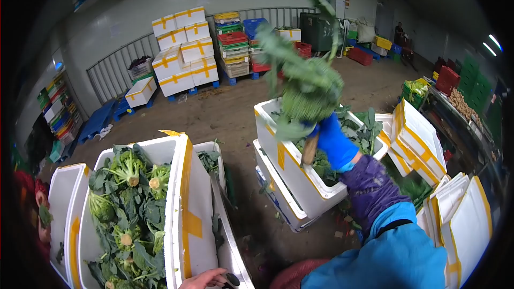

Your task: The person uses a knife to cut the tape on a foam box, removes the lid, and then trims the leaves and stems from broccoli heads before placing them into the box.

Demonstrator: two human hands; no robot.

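A leafy green broccoli head (pixel 313 93), blurred by motion, is held up by my right hand (pixel 334 142) in a blue glove. A wooden handle (pixel 309 150) shows just below that hand. Both are above a white foam box (pixel 284 152) with leafy greens inside, stacked on another white box. At the bottom edge my bare left hand (pixel 206 279) is partly visible, its fingers closed round a small dark object (pixel 232 279). Left of it stands a white foam box (pixel 179 203) full of broccoli (pixel 127 168) with cut stems showing.
Another person's hand (pixel 43 208) is at the far left beside a white box (pixel 65 203). White lids (pixel 417 134) lean at the right. Taped boxes (pixel 184 53) and coloured crates (pixel 234 48) stand along the back. A seated person (pixel 399 31) is far off.
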